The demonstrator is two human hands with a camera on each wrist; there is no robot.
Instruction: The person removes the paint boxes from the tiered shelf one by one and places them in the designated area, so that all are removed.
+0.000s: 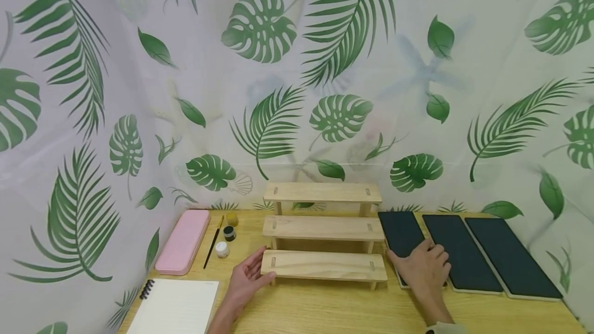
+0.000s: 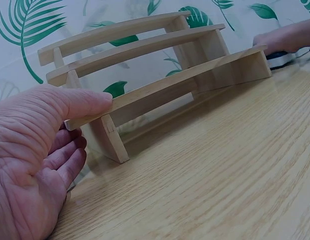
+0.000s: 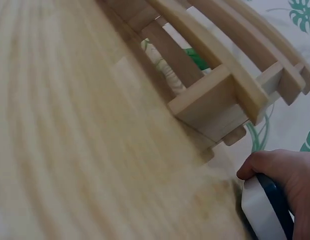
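A three-tier wooden step stand (image 1: 323, 265) sits on the table in front of the patterned backdrop. At the left end of its lowest board, my left hand (image 1: 244, 283) pinches the wood. In the left wrist view, the thumb (image 2: 89, 102) lies over the board's top and the fingers curl below. To the stand's right, my right hand (image 1: 426, 271) grips the leftmost of three flat dark-topped boxes (image 1: 400, 228) across its near part. The right wrist view has the thumb over the edge of that box, whose side (image 3: 260, 207) is white.
Two more dark-topped boxes (image 1: 461, 251) lie side by side at the right. On the left are a pink case (image 1: 183, 241), a paintbrush (image 1: 214, 241), small pots including a white one (image 1: 221, 249), and a spiral notebook (image 1: 174, 305). A leaf-print backdrop (image 1: 343, 159) stands behind.
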